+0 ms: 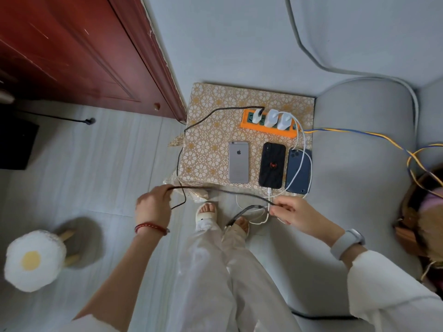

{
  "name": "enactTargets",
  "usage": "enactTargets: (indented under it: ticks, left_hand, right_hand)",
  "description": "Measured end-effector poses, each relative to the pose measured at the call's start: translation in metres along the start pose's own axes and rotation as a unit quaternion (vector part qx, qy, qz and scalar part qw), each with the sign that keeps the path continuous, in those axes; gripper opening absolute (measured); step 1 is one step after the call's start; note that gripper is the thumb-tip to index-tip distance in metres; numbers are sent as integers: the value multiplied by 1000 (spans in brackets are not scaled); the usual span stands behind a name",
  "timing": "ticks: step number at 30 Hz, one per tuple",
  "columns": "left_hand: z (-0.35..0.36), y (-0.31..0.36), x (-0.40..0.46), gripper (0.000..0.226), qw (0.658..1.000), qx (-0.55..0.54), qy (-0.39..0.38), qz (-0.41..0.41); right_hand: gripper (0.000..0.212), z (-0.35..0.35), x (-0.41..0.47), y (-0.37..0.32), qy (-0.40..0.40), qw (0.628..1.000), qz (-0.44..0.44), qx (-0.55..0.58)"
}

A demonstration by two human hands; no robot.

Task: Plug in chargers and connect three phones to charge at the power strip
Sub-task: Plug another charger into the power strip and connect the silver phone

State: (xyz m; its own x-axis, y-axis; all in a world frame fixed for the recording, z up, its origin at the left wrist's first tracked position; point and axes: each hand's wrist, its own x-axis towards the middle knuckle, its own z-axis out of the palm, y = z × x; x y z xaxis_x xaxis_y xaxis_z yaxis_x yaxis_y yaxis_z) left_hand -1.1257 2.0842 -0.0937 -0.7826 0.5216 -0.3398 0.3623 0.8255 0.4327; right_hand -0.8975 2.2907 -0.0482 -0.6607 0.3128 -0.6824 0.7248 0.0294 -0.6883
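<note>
Beside the patterned box (pixel 211 97), a person is drawing the black cable (pixel 215 189) taut between both hands, left hand (pixel 153 207) pinching one stretch, right hand (pixel 291 212) pinching the other near its free end, apparently to straighten it for the silver phone (pixel 238 162). That phone is lying uncabled; the black phone (pixel 272 165) and blue phone (pixel 298 172) are already taking white leads from the orange power strip (pixel 268 127), where three chargers are sitting.
</note>
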Motion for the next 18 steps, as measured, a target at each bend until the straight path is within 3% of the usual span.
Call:
enactTargets:
  ticks: [2,6,8,11,13,16,18]
  left_hand:
    - [-1,-7,1,23,1000,1,0,6]
    - [14,31,-21,26,971,-41,-116,204]
    - [19,52,-28,26,956,-74,-164,231]
    - [23,47,-20,31,956,-55,-91,272]
    - [20,29,-12,35,975,-35,-33,218]
    - [11,0,-2,29,999,-31,18,41]
    - [8,-10,0,30,1000,0,14,24]
  right_hand:
    - [32,0,1,4,20,1000,1,5]
    - [26,24,11,-16,-22,999,-30,-35]
    - [23,36,16,-23,-49,996,-43,-54]
    - [20,33,14,-21,-50,997,-34,-37]
    - [17,22,9,-13,-44,998,-20,-36]
    - [19,5,2,3,-22,998,10,-55]
    - [24,0,-1,7,-8,999,12,-52]
